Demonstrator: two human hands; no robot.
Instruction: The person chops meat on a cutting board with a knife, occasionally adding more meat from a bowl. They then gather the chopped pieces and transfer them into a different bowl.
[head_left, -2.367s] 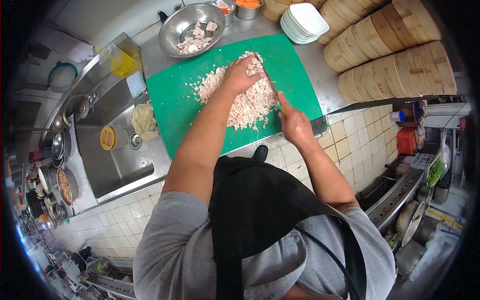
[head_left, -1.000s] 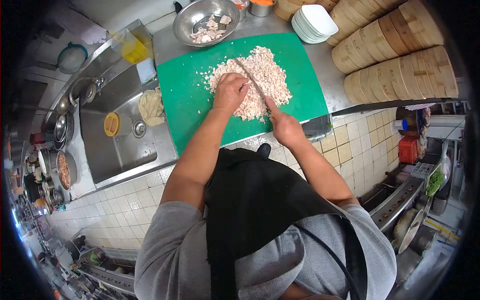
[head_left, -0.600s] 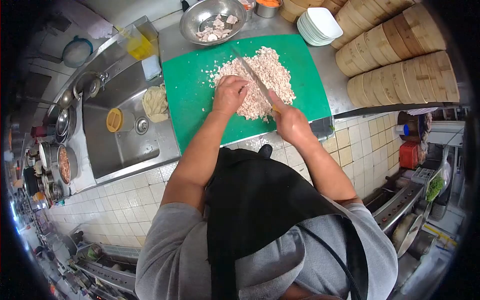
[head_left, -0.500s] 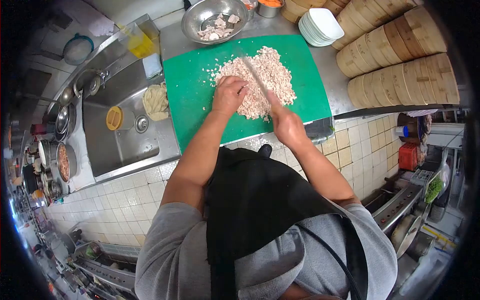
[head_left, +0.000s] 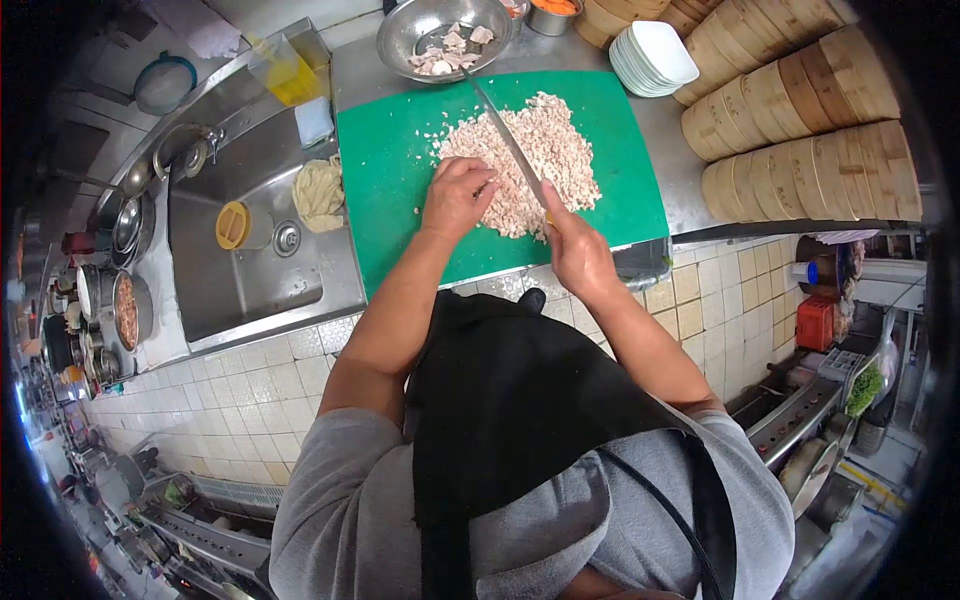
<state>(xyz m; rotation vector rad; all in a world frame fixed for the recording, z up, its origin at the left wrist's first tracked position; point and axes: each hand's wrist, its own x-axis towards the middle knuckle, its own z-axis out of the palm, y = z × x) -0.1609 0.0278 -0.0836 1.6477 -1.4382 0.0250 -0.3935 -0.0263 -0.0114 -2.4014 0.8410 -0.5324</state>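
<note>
A heap of finely chopped pale pink meat [head_left: 560,150] spreads over the green cutting board [head_left: 390,140]. My right hand [head_left: 582,258] is closed round the handle of a long knife [head_left: 508,136], whose blade lies slantwise over the heap, its tip near the board's far edge. At the heap's left side rests my left hand [head_left: 458,203], its fingers curled and drawn together against the meat. What those fingertips hold, if anything, is hidden. Small loose bits are scattered on the board left of the heap.
Behind the board stands a metal bowl [head_left: 400,50] with larger meat pieces. Stacked white dishes [head_left: 655,60] and bamboo steamers [head_left: 800,175] line the right. On the left is a sink [head_left: 215,290] with a cloth [head_left: 318,195] on its edge and a yellow-lidded container [head_left: 233,225].
The knife, blurred before, now shows sharply, its blade slightly farther left relative to the heap. My left hand keeps its place on the meat. The whole view has shifted slightly.
</note>
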